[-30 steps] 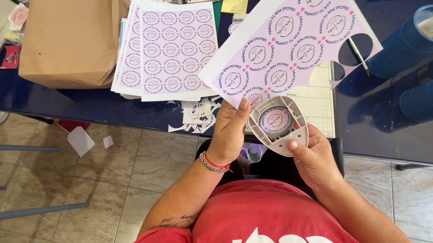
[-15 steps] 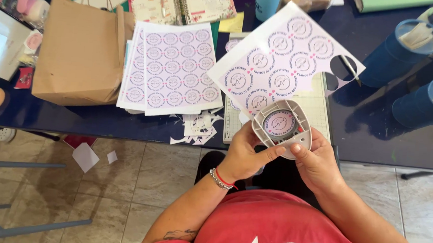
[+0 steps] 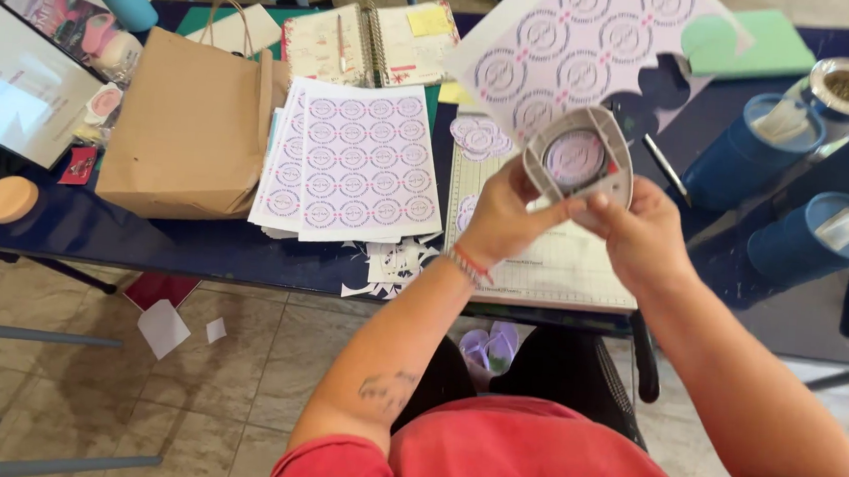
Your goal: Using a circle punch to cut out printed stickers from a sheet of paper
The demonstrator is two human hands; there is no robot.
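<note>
A grey circle paper punch (image 3: 579, 158) is held up in front of me between both hands. My left hand (image 3: 502, 219) grips its left side and my right hand (image 3: 645, 234) grips its right side. A printed sheet of round purple-and-white labels (image 3: 578, 51) is slid into the punch, with one label showing through the punch's round window. The sheet's lower right edge has round cut-outs.
A stack of uncut label sheets (image 3: 356, 161) lies beside a brown paper bag (image 3: 188, 126). A cutting mat (image 3: 551, 261), cut round labels (image 3: 478, 134), an open notebook (image 3: 373, 39), blue tumblers (image 3: 812, 238) and paper scraps (image 3: 393, 264) sit on the dark blue table (image 3: 198, 244).
Both hands have lifted the punch and sheet higher and farther over the table. The view has tilted up, showing more of the table's far side.
</note>
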